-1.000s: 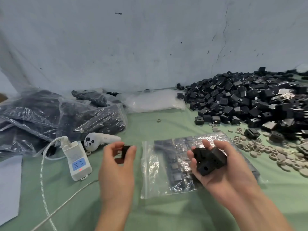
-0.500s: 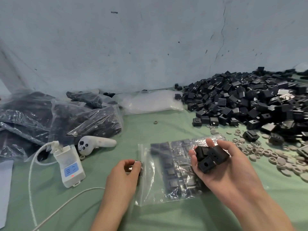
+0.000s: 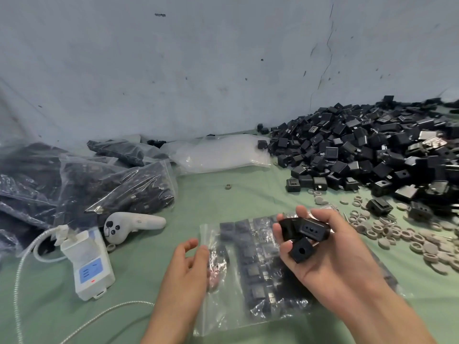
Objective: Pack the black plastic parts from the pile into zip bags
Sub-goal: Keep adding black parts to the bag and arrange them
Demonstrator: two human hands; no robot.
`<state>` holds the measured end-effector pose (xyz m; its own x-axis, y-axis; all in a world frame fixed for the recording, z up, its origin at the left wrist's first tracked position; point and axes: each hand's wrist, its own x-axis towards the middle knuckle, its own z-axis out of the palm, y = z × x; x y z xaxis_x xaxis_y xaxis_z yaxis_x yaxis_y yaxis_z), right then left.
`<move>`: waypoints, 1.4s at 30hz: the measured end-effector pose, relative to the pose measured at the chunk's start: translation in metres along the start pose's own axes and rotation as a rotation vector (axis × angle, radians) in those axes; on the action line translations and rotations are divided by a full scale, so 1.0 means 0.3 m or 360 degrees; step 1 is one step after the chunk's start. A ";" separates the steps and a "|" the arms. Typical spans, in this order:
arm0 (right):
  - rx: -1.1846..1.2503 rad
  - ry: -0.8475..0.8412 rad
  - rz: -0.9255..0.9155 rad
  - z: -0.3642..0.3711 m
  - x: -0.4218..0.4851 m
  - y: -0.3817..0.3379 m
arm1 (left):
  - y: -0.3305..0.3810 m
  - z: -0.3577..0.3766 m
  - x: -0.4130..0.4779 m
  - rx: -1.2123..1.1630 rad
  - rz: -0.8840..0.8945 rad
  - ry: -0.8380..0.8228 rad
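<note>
My right hand [image 3: 332,266], palm up at 5 o'clock, grasps several black square plastic parts [image 3: 309,230]. My left hand [image 3: 186,269] has fingers inside the mouth of the clear zip bag [image 3: 250,281], partly filled, flat on the green desk [image 3: 223,209] at 6 o'clock; its grip I cannot tell. The black pile [image 3: 360,150] lies at 2 o'clock.
</note>
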<state>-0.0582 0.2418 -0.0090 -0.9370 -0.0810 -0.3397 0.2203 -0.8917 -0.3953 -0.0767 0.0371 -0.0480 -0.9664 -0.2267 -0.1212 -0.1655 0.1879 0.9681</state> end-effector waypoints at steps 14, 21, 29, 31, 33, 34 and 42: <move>-0.0016 0.0048 0.0006 0.025 0.057 -0.005 | 0.011 0.055 0.089 -0.0459 -0.0274 -0.0134; -0.0115 0.0082 -0.0027 0.025 0.055 0.018 | 0.006 0.026 0.070 -0.0332 -0.0197 -0.0075; -0.0656 0.0134 -0.0331 0.036 0.015 0.085 | 0.060 -0.017 -0.060 -0.0009 0.0484 0.0220; -0.1076 0.0225 -0.0538 0.035 0.006 0.126 | 0.084 0.012 -0.119 -0.0236 0.0499 -0.0063; -0.1520 0.0254 -0.0849 0.031 -0.003 0.174 | 0.089 0.053 -0.169 -0.0389 0.0418 -0.0353; -0.1712 0.0228 -0.1006 0.027 -0.008 0.195 | 0.087 0.071 -0.189 -0.0429 0.0358 -0.0474; -0.2178 0.0140 -0.1446 -0.012 -0.044 0.238 | 0.093 0.043 -0.247 -0.0887 -0.0126 -0.0830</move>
<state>-0.0292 0.1809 -0.0358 -0.8783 0.2835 0.3850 -0.2538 0.4059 -0.8779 -0.0123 0.0715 -0.0150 -0.9464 0.2868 -0.1488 -0.2483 -0.3512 0.9028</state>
